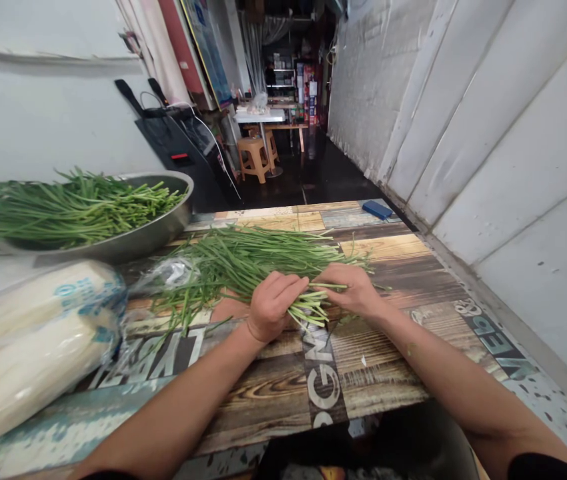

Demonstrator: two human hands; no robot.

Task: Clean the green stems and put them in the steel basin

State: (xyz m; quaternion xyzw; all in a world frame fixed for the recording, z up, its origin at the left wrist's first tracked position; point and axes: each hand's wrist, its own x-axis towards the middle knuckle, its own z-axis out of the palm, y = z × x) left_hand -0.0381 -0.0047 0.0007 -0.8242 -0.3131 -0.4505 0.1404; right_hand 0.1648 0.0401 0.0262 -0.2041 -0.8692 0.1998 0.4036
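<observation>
While the left hand (272, 305) wraps around a small bunch of green stems (311, 311), ends toward four o'clock, the right hand (353, 291) pinches one stalk (334, 286). The pile of greens (258, 257) lies on the desk (383, 373) at eleven o'clock from the hands, long axis nine to three, right hand nearer its pale ends. The left hand hides the bunch's middle; the right fingertips are partly hidden.

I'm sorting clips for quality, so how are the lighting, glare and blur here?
Head view: table well lit, back room dim; head view: glare on the plastic bags, which look soft at left; head view: green stalks and both hands fairly clear; head view: forearms seem stretched toward the lower corners.
</observation>
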